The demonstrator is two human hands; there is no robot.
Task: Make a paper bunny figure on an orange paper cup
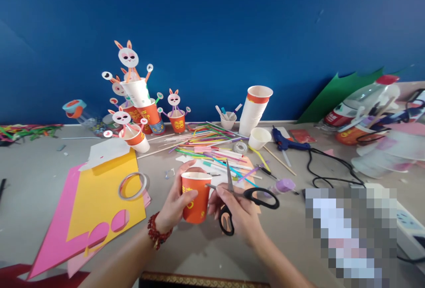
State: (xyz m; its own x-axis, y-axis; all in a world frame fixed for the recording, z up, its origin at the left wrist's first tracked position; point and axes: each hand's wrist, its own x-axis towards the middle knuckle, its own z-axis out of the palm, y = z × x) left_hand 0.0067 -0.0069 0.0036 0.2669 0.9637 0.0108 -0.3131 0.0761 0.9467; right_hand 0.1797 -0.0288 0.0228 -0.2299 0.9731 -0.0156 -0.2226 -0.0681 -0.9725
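cup [201,201] in left hand [172,204], yellow characters [185,190], scissors [230,181] in right hand [242,215]

From here I see the left forearm [121,254] slanting up from the frame's bottom left, the left hand [174,204] closed in a grip at lower centre; just right of it, the right hand [241,210] is curled, the right forearm [277,254] entering from bottom right.

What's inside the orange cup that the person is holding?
In the orange cup, held by the left hand, only a strip of pale inner wall shows near the top. The cup's near side hides the bottom, so I can't tell whether anything lies there.
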